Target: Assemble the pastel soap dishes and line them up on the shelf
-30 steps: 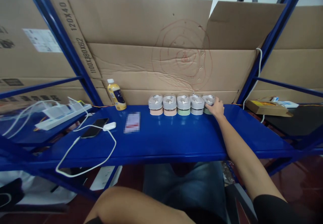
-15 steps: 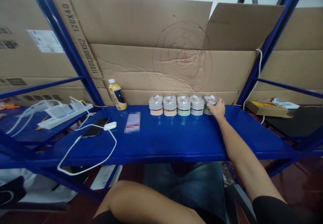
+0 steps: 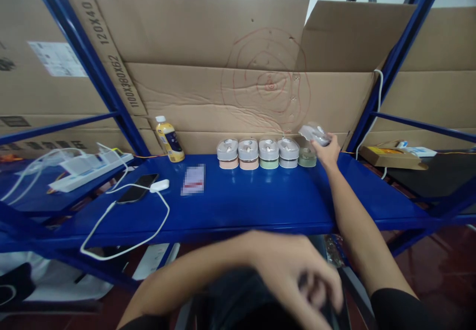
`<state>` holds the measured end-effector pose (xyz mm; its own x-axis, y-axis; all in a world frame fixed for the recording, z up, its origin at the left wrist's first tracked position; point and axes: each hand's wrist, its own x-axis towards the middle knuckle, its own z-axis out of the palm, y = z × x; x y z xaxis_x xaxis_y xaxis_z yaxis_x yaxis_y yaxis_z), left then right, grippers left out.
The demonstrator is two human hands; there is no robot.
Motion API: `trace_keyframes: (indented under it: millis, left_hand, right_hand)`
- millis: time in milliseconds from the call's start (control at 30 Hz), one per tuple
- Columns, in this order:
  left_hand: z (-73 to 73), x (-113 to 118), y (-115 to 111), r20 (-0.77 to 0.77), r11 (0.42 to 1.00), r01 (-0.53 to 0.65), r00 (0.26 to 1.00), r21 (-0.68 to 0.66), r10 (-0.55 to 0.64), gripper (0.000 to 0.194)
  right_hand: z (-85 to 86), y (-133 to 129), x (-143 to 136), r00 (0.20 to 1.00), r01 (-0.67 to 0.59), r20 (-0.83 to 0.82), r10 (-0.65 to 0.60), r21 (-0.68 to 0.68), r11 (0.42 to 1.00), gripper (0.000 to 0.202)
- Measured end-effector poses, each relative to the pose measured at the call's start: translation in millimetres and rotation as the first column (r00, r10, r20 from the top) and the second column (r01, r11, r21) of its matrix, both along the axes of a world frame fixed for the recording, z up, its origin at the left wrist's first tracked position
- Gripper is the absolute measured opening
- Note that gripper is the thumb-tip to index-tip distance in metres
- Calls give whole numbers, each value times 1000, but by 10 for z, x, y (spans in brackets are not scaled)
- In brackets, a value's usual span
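My right hand [image 3: 327, 152] grips a clear plastic lid [image 3: 315, 134], tilted and held above a round-cornered green container [image 3: 307, 157] at the right end of a row. To its left stand a grey container [image 3: 288, 161], a light green container [image 3: 268, 163] and two peach containers, the nearer peach container [image 3: 248, 163] and the outer peach container [image 3: 228, 163]. Those all have clear domed lids on. My left hand [image 3: 293, 270] is low in front of the shelf edge, blurred, its fingers loosely bent and apart with nothing visible in them.
On the blue shelf [image 3: 230, 201] stand a yellow drink bottle [image 3: 170, 139], a pixelated card [image 3: 193, 179] and a phone [image 3: 137, 188] with a white cable [image 3: 122, 256]. A cardboard wall [image 3: 186, 87] closes the back. A power strip [image 3: 89, 173] lies left and a cardboard box [image 3: 392, 157] right.
My right hand has lifted the clear lid up off the right-most green container, so its top is uncovered. My left hand has come into view at the bottom, in front of the shelf.
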<state>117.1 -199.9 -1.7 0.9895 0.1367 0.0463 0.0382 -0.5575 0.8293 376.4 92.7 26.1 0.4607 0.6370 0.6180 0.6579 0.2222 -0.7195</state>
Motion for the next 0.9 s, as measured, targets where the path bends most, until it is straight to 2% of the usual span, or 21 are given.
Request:
trace_keyframes:
  millis: [33,67,100,133,167,200,233,267,300,333,433,467,533,600,733,833,900]
  left_hand:
    - [255,-101,332,22,997,-82,996,-14,82,38]
    - [448,-211,642,95,963,-267,960,28,264,35]
    - [567,-327,923,202,860,-501,855,91,477,32]
    - [611,-445,1173,299,715,-689,711,118,636,34]
    - [590,-560,1390,376,560,-821,557,115,740,40]
    - [519,-671,1575,417,432,-898,426,86,803,51]
    - [418,-773,1727,412,352,-936,333,32,848,65]
    - [307,-864,1847,378,326,-945,290,-35,879,79]
    - [202,-940,1935,324,360,-927,311,-104,893,88]
    - [113,-999,1993,286,430,-889,377,-156,881,93]
    - [-31,-1077,2031,258,579,-798,531,-167,807,97]
    - [-48,-1077,2018,257,604,-784,559,-145,788,95]
    - [-71,-1059,1988,255,616,-781,578,-102,775,95]
    - [-99,-1040,1970,266,604,-794,568,-73,779,97]
    - [-173,-1033,1962,274,587,-810,563,-4,779,97]
    - [-200,-1033,1954,255,565,-822,563,73,786,100]
    - [-202,-1025,1949,258,563,-819,571,110,779,99]
  right_hand:
    - [58,-43,-11,998,-67,-18,67,30,997,75]
    - [110,-96,-38,987,-154,-30,155,54,987,75]
    - [155,-160,-79,964,-261,-34,264,70,963,73]
    - [191,-231,-135,922,-382,-29,385,73,921,71]
    - [215,-310,-203,862,-505,-21,507,60,861,68]
    - [226,-391,-279,788,-615,-14,616,29,788,65]
    - [225,-470,-361,709,-705,-9,705,-20,709,63]
    - [212,-544,-445,633,-772,-7,774,-81,630,61]
    - [187,-607,-528,564,-818,-12,826,-145,556,60]
    - [153,-657,-606,504,-848,-26,864,-203,489,60]
    - [21,-722,-791,358,-904,-112,927,-292,314,64]
    - [-23,-720,-831,322,-916,-140,936,-297,270,66]
    - [-97,-701,-875,274,-928,-164,948,-305,215,69]
    - [-146,-676,-879,253,-925,-160,954,-328,191,72]
    - [-187,-636,-835,240,-897,-105,965,-404,179,83]
    - [-203,-621,-812,240,-846,-19,971,-495,199,94]
    - [-217,-633,-833,253,-806,48,966,-542,238,98]
